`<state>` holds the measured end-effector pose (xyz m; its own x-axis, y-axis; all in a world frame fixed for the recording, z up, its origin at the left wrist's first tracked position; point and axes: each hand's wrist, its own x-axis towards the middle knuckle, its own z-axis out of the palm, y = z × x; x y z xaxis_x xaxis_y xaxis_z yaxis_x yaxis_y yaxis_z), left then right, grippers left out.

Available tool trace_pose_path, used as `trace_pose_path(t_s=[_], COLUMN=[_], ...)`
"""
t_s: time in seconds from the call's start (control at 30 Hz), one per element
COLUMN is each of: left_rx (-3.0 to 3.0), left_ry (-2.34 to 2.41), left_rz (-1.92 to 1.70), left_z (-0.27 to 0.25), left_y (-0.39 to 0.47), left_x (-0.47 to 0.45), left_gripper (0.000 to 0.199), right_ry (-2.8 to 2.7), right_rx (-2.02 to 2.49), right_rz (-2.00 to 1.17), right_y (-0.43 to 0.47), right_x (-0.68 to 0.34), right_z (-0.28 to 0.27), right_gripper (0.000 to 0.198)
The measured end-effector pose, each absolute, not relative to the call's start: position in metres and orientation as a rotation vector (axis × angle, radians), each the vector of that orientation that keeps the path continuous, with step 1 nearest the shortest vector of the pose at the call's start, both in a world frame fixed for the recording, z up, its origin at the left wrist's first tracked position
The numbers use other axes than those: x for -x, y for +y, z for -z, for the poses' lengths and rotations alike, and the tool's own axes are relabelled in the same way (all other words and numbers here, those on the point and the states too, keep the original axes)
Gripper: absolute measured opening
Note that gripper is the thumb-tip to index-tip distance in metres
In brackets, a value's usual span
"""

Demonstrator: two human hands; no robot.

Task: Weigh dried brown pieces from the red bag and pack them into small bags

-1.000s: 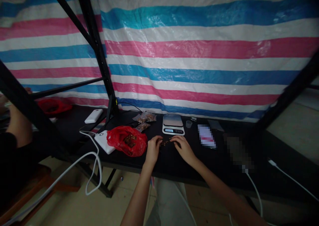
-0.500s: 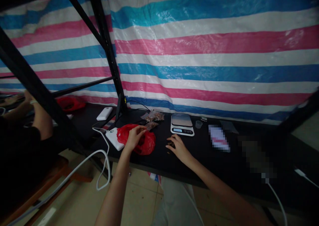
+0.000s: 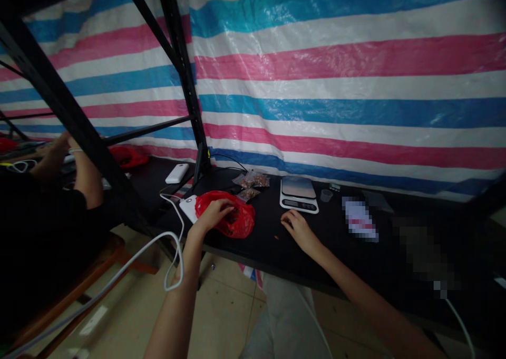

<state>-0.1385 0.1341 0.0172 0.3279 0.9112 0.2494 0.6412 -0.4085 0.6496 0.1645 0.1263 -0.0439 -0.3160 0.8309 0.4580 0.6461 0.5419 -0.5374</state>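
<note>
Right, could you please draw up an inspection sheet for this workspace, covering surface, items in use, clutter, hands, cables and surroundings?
Surface: black table; one small brown piece lies loose.
Job's things: open red bag; white scale; clear packets of brown pieces.
Clutter: small clear cup; white box-shaped device; pixelated pale item.
Hands: left hand at the bag's mouth; right hand near the scale's front edge, fingers curled; whether either holds anything is unclear.
Cables: white cable looped by the left forearm.
Surroundings: striped sheet behind; black frame; another person's arm at left.
</note>
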Motion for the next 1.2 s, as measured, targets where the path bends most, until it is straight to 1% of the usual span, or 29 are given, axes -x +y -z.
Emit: trace_pose_path(t_s=[0.23, 0.4, 0.57, 0.7, 0.83, 0.93, 1.03, 1.13, 1.2], left_rx=[-2.302, -2.405, -2.466, -2.494, -2.505, -2.508, -2.526, -2.604, -2.667], left_ry=[1.479, 1.614, 1.735, 1.748, 1.774, 1.834, 1.902, 1.953, 1.98], left_rz=[-0.969, -0.974, -0.991, -0.923, -0.938, -1.03, -1.043, -0.911, -0.793], left_z=[-0.014, -0.018, -0.017, -0.013, -0.014, -0.018, -0.021, -0.018, -0.012], left_y=[0.13, 0.123, 0.12, 0.122, 0.124, 0.117, 0.103, 0.083, 0.07], left_x=[0.137, 0.139, 0.141, 0.141, 0.14, 0.142, 0.141, 0.132, 0.123], left_gripper=[0.021, 0.014, 0.019, 0.02, 0.022, 0.02, 0.02, 0.023, 0.026], right_ry=[-2.321, -2.404, -2.347, -2.31, -2.088, -1.824, -1.706, -1.817, -1.946], right_rx=[1.172, 1.204, 1.174, 1.129, 1.085, 1.048, 0.964, 0.833, 0.771], right_rz=[-0.095, -0.046, -0.162, -0.233, -0.339, -0.452, -0.62, -0.761, -0.717], right_y=[0.131, 0.142, 0.139, 0.135, 0.142, 0.152, 0.16, 0.166, 0.168], right_x=[-0.179, -0.189, -0.191, -0.186, -0.169, -0.139, -0.094, -0.046, -0.022], right_z=[0.041, 0.051, 0.041, 0.029, 0.021, 0.013, 0.004, -0.001, -0.002], right_gripper=[0.016, 0.021, 0.018, 0.018, 0.014, 0.013, 0.011, 0.008, 0.008])
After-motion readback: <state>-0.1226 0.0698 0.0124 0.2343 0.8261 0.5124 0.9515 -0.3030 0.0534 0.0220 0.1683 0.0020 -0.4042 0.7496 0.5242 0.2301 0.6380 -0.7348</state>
